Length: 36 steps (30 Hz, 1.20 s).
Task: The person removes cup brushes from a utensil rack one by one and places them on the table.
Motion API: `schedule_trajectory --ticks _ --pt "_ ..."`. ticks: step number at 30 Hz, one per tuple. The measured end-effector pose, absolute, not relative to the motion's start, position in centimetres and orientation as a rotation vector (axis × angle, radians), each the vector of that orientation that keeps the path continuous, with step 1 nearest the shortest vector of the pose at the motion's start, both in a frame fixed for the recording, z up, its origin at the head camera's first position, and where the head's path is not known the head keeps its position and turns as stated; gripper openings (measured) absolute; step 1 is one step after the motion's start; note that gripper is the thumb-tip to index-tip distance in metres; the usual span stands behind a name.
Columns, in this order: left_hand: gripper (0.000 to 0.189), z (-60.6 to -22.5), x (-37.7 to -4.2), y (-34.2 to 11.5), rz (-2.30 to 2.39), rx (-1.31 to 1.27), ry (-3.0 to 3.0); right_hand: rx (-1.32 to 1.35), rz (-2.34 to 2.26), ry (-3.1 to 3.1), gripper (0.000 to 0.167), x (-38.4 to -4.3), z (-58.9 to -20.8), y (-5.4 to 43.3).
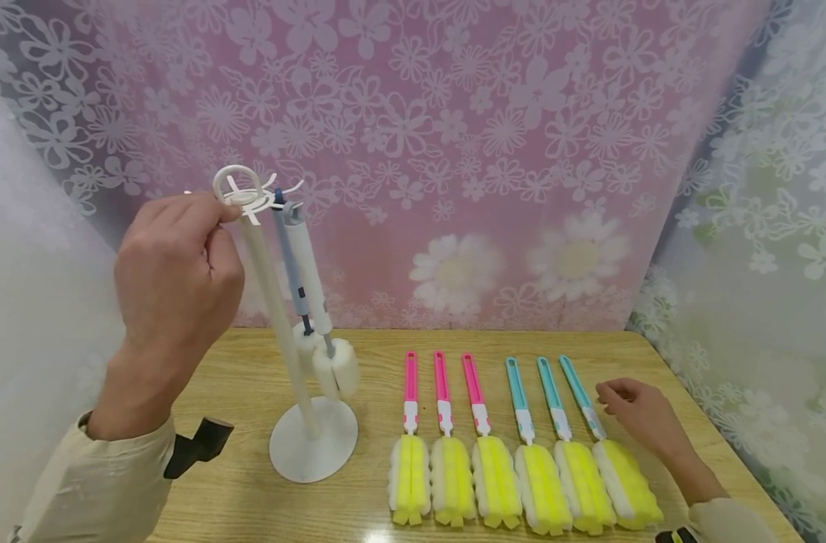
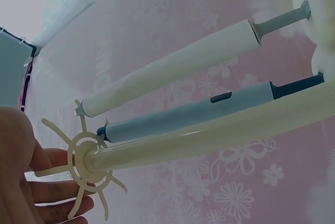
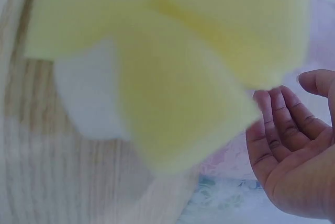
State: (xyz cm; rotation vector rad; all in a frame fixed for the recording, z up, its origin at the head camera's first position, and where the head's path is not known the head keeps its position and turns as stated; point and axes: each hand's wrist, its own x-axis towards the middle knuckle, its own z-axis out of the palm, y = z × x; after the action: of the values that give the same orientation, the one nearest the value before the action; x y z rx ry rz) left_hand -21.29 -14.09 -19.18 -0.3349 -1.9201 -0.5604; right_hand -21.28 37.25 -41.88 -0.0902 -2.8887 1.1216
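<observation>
At the upper left, my left hand (image 1: 178, 268) pinches the hooked top of a white stand (image 1: 273, 290), just below its loop. The left wrist view shows the fingers around the hook ring (image 2: 75, 164). Two sponge bottle brushes hang there: one with a white handle (image 1: 309, 268), the other with a blue-grey handle (image 1: 288, 260). My right hand (image 1: 643, 422), holding nothing, has loosely curled fingers beside the rightmost turquoise-handled sponge brush (image 1: 578, 388). In the right wrist view, that brush's yellow and white sponge (image 3: 178, 93) looms blurred near the fingers.
Three pink-handled sponge brushes (image 1: 442, 388) and two more turquoise-handled brushes (image 1: 517, 392) lie in a row on the wooden table (image 1: 229, 498). The stand's round base (image 1: 314, 456) is left of them. A pink flowered curtain (image 1: 413, 196) hangs behind.
</observation>
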Motion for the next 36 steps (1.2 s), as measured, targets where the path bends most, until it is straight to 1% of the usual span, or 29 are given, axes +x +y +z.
schedule_trajectory --ticks 7,9,14,17,24,29,36 --pt "0.028 -19.2 -21.2 -14.1 -0.559 -0.318 -1.931 -0.036 1.091 -2.840 0.057 -21.1 -40.9 36.1" --pt "0.030 -19.2 -21.1 -14.2 -0.564 -0.319 -1.935 -0.012 1.075 -2.822 0.054 -21.1 -40.6 35.6" --pt "0.043 -19.3 -21.3 -14.0 -0.555 -0.304 -1.935 0.054 1.070 -2.777 0.049 -21.4 -39.6 34.0" --pt "0.040 -19.3 -21.4 -14.0 -0.547 -0.288 -1.931 0.079 1.096 -2.753 0.047 -21.6 -38.8 32.7" --pt "0.033 -19.1 -21.4 -13.8 -0.555 -0.287 -1.910 0.201 1.278 -2.667 0.039 -22.1 -36.8 27.9" --pt "0.029 -19.0 -21.5 -13.7 -0.538 -0.299 -1.911 0.283 1.388 -2.621 0.036 -22.8 -35.4 24.2" --pt "0.029 -18.9 -21.4 -13.7 -0.520 -0.294 -1.924 0.414 1.472 -2.537 0.029 -23.5 -33.7 19.0"
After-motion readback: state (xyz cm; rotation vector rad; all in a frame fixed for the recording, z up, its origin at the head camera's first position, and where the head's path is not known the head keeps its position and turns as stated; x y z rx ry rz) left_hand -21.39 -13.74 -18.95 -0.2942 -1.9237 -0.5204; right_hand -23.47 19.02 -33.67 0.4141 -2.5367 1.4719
